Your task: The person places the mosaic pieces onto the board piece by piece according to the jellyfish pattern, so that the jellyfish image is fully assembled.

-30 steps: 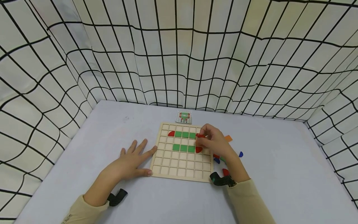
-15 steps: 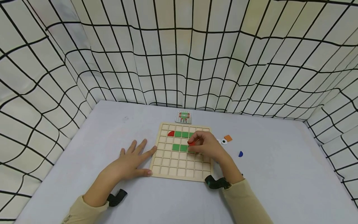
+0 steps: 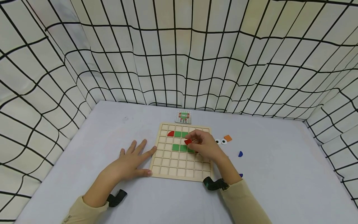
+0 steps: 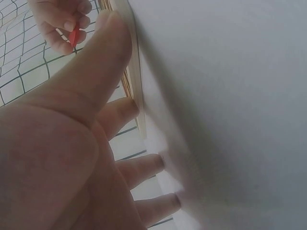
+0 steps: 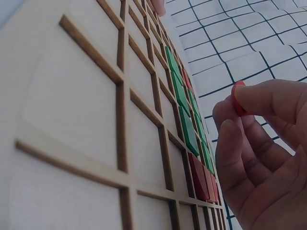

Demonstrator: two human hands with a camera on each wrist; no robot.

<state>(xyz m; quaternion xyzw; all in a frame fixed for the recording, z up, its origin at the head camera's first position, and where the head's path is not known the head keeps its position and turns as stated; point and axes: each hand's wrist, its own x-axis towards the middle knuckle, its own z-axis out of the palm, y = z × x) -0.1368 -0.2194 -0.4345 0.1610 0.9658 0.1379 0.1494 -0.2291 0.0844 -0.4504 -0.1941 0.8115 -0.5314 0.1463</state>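
Observation:
My right hand pinches a small red piece between thumb and fingertips, over the gridded wooden board. In the right wrist view that red piece is apart from the board. Green square tiles lie in two rows of cells, partly hidden by the right hand. At the left end of the upper row sits a red curved-edge tile. More red tiles show on the board in the right wrist view. Fingers spread, my left hand rests on the table, touching the board's left edge.
Behind the board lies a small pattern card. To the right are two white eye pieces, an orange square and blue half-round pieces. Black netting over white cloth surrounds the table.
My right hand has shifted left from the board's upper right, carrying the red piece to the middle. The eye pieces came into sight beside it. My left hand stays put.

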